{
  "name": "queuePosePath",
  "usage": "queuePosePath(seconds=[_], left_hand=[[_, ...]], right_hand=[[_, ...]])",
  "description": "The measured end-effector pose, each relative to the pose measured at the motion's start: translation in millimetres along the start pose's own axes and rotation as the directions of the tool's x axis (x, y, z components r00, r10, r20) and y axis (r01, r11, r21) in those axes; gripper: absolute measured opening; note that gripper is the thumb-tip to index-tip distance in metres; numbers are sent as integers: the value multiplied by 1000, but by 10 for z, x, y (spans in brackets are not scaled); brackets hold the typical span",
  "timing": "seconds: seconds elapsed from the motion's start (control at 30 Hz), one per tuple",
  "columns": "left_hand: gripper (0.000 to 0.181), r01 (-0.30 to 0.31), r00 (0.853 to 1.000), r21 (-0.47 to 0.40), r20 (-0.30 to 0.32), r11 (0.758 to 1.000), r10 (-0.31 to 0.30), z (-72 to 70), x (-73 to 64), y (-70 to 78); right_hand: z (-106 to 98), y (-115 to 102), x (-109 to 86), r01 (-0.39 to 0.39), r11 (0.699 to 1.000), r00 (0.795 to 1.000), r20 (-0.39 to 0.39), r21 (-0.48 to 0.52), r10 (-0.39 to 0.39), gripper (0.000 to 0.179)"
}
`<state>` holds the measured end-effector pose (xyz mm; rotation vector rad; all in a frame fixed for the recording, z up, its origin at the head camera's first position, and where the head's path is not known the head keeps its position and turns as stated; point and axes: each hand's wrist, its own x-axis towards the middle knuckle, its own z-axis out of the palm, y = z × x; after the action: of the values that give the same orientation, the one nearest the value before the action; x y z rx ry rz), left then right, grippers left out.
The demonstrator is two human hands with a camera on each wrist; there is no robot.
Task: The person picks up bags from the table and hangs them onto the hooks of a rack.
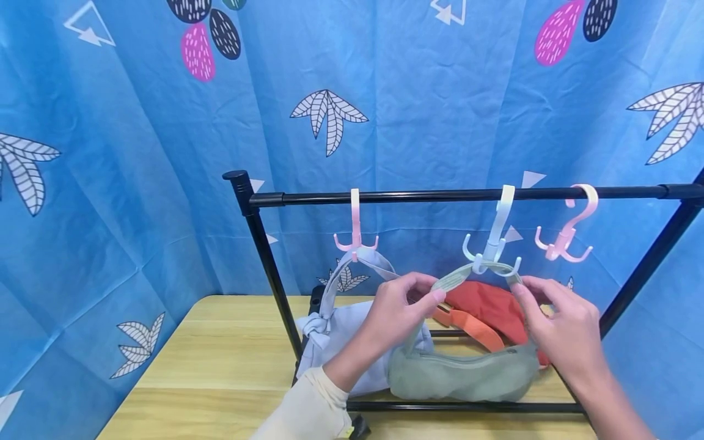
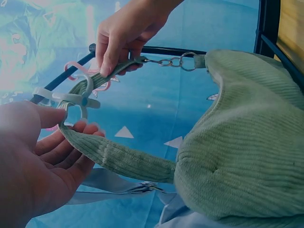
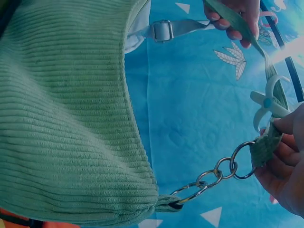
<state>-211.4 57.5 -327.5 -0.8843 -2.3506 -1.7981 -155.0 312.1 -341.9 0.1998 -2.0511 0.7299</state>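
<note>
A green corduroy shoulder bag (image 1: 464, 374) hangs below the rail, its strap (image 2: 128, 154) looped up at the prongs of a light blue hook (image 1: 492, 241). My left hand (image 1: 404, 305) pinches the left side of that strap between thumb and fingers. On the other side my right hand (image 1: 563, 324) grips the strap's end, just above a metal chain (image 3: 216, 173) that joins it to the bag. Both hands are close beneath the hook, one on each side. In the right wrist view the strap passes along the hook's prongs (image 3: 268, 102).
A black rail (image 1: 429, 196) carries the hooks. Left, a pink hook (image 1: 355, 226) bears a pale blue bag (image 1: 343, 324); right, another pink hook (image 1: 569, 229) hangs bare. Behind the green bag lies a red bag (image 1: 489, 305) with an orange strap. A wooden table (image 1: 220, 360) extends left.
</note>
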Motion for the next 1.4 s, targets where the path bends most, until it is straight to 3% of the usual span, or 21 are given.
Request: queuePosePath(seconds=[0.3, 0.67, 1.07, 1.4], left_hand=[[28, -3, 1000, 2, 4, 1000, 3, 19, -58, -69], [29, 10, 1000, -32, -5, 999, -10, 19, -126, -125], [28, -35, 999, 49, -25, 998, 36, 20, -195, -204], [31, 1, 1000, 28, -18, 1000, 0, 27, -260, -235]], right_hand=[[55, -29, -77, 46, 999, 999, -5, 25, -46, 23], [96, -93, -155, 22, 998, 1000, -6, 58, -21, 22], [135, -121, -200, 2, 997, 1000, 20, 76, -3, 23], [124, -108, -241, -21, 997, 999, 32, 76, 19, 25]])
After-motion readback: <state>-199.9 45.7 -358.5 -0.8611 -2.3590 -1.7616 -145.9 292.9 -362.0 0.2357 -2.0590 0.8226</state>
